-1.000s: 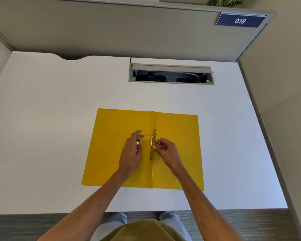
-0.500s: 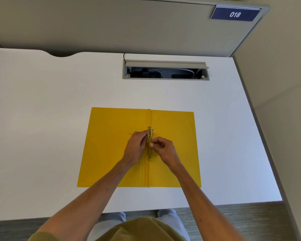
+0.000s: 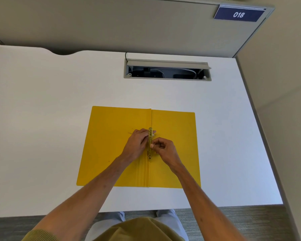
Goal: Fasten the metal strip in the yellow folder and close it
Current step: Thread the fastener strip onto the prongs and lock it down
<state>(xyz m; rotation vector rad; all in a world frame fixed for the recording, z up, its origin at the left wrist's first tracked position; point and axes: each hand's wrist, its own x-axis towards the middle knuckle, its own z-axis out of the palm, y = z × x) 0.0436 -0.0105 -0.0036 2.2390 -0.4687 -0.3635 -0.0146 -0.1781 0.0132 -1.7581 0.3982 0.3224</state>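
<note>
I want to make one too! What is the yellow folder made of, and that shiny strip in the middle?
The yellow folder looks like thin card or maybe plastic: flat, matte, with creased fold lines by the spine. The strip looks like brass-coloured metal: it glints and has punched holes.

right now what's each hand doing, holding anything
left hand: fingers pressed on the metal strip, not clearly gripping.
right hand: pinched shut on the strip.

We see bare surface (image 3: 42,136) all round the open yellow folder (image 3: 111,153); only the cable hatch (image 3: 167,70) and rear partition (image 3: 111,28) hem us in.
</note>
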